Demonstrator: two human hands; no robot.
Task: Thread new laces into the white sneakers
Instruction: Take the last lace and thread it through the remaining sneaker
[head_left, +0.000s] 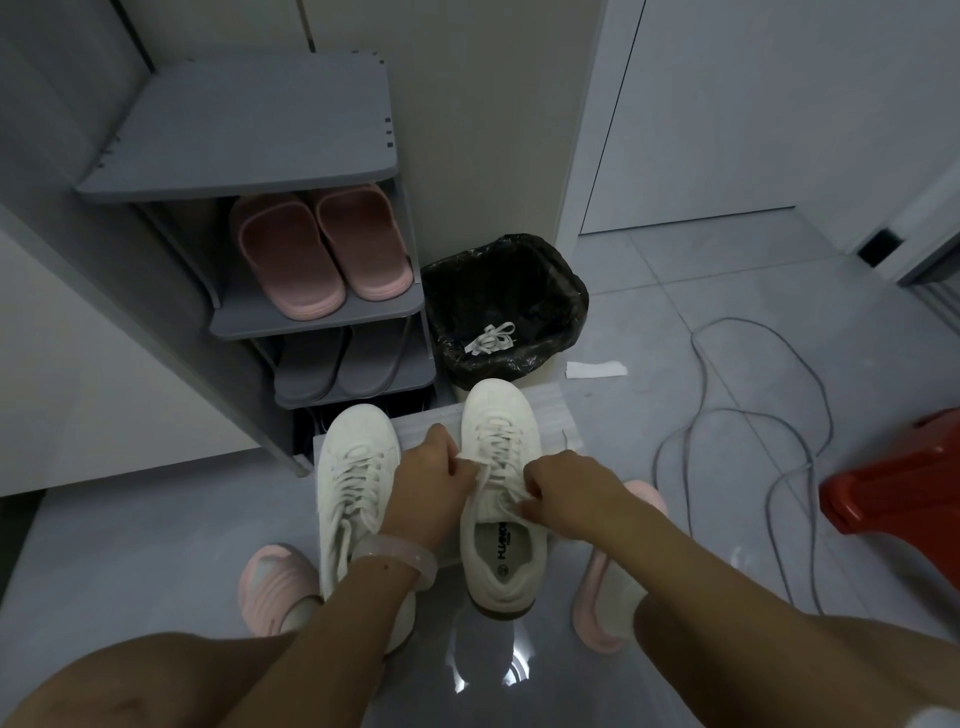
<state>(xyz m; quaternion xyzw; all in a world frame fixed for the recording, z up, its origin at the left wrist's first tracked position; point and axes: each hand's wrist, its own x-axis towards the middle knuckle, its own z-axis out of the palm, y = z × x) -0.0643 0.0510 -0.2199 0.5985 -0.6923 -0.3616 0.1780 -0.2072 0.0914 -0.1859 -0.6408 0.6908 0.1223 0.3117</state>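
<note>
now: both hands at the laces of the right-hand sneaker

we count two white sneakers, side by side on the glossy grey tile floor (156, 545), toes resting on a pale ribbed foam sheet (550, 415). left sneaker (353, 467): smooth matte upper, flat white lace already crossed through its eyelets. right sneaker (498, 519): same build, tan sole edge at the heel, printed insole visible.

our left hand (431, 467), fingers curled, pinches a flat woven lace (488, 470) at the upper eyelets of the right sneaker. our right hand (566, 496) is also curled, gripping the lace end at the tongue. a translucent bangle (400, 556) sits on the left wrist.

we count two pink moulded slippers worn on the feet (275, 582), partly hidden. grey plastic shoe rack (249, 130): one pair of pink slides (317, 249), one pair of grey slides (337, 364) below. one bin with crinkled black liner (504, 306) holds one white lace bundle (491, 338). one grey cable (753, 441) loops on the floor; one red plastic stool (904, 478) at the right edge.
</note>
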